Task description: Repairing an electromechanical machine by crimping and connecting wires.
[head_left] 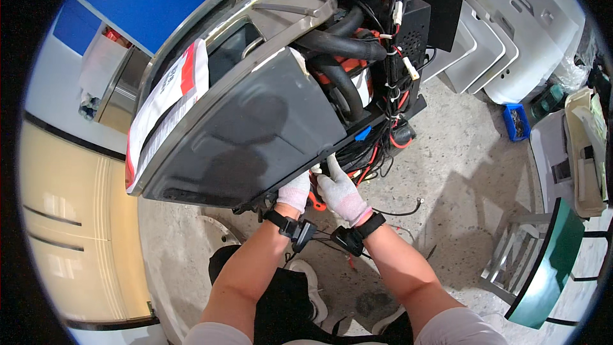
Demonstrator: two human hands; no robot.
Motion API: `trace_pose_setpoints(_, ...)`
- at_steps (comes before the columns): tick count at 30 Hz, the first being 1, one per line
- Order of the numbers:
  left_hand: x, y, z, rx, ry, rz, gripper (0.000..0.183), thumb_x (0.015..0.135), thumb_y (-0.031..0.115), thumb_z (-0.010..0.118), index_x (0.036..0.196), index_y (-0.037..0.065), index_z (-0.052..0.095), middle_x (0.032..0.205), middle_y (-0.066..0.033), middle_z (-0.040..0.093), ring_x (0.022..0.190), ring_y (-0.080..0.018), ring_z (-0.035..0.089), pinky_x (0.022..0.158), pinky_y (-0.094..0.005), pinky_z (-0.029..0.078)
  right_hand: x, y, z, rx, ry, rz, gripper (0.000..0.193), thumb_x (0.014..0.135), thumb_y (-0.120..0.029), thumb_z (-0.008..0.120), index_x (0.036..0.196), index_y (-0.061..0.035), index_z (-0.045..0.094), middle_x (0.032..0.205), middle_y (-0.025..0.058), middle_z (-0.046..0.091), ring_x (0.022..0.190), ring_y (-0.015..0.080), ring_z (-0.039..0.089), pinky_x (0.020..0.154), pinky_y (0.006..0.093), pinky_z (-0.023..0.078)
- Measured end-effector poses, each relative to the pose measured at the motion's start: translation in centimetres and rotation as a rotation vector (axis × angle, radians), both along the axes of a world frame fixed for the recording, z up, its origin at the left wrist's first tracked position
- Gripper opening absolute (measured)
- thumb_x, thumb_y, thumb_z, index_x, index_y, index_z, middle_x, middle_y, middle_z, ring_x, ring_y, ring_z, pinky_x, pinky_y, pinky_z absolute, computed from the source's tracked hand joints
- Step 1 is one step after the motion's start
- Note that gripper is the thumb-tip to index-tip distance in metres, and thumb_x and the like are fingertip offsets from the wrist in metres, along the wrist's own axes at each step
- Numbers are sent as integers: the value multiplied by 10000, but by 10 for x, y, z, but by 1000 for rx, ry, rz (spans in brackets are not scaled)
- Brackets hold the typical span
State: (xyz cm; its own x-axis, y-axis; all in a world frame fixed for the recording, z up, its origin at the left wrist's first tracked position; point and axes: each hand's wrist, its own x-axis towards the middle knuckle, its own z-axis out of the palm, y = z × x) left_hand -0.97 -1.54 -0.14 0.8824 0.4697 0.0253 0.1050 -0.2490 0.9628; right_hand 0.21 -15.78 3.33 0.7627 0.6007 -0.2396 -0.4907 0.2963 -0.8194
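Note:
Both my hands wear whitish knit gloves and work at the lower edge of a large grey machine panel (249,134). My left hand (294,193) reaches in under that edge, its fingers mostly hidden. To its right is my right hand (343,193), the index finger stretched up toward the panel's corner and the thumb apart from it; the other fingers are out of sight. A red-orange curved piece (317,203), perhaps a tool handle, shows between the hands; which hand, if either, holds it I cannot tell. Black and red wires (367,163) hang just beyond my right fingertips.
Black hoses (341,45) and a perforated black housing (408,32) make up the machine's far side. White plastic shells (498,45) lean at the upper right. A blue bin (516,121) and a green-topped stool (549,268) stand right. Loose cable (402,214) lies on the concrete floor.

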Motion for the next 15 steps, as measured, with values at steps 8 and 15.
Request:
trace_pose_setpoints(8,-4,-17,32,-460,163,70,229,906,295,485,849,89,567,721,-44,571,631,-157,548,569,-273,458,10,-8,14,22,309,-26,634,869,-69,425,1434,-141,146,564,-38,382,425,61,352,360,224,280)
trace_pose_setpoints(15,1,-3,12,-453,127,52,281,923,333,451,817,88,537,657,-60,560,529,-180,535,488,-294,462,10,-16,8,383,481,-4,678,878,-60,397,1446,-194,52,567,-23,397,425,83,346,351,225,273)
